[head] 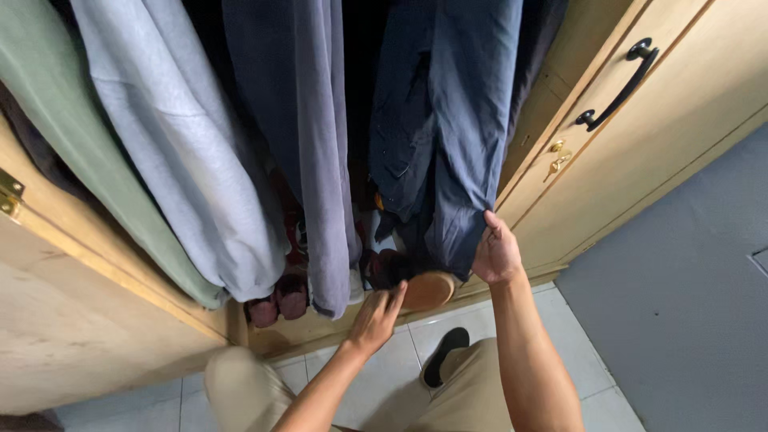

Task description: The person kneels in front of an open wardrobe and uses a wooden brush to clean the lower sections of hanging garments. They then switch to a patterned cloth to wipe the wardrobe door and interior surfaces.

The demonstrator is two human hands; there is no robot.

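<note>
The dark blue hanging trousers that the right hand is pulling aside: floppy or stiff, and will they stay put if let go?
The dark blue hanging trousers look floppy: the cloth folds where the right hand grips the hem. Hanging from above, they would probably swing back once released. They seem light, since one hand holds them aside while the left hand touches the tan shoe.

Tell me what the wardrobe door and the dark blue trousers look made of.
The wardrobe door looks like pale wood or laminate, matte, with faint grain. The dark blue trousers, pinched at the hem by the right hand, look like denim: heavy folds, stitched seams.
</note>
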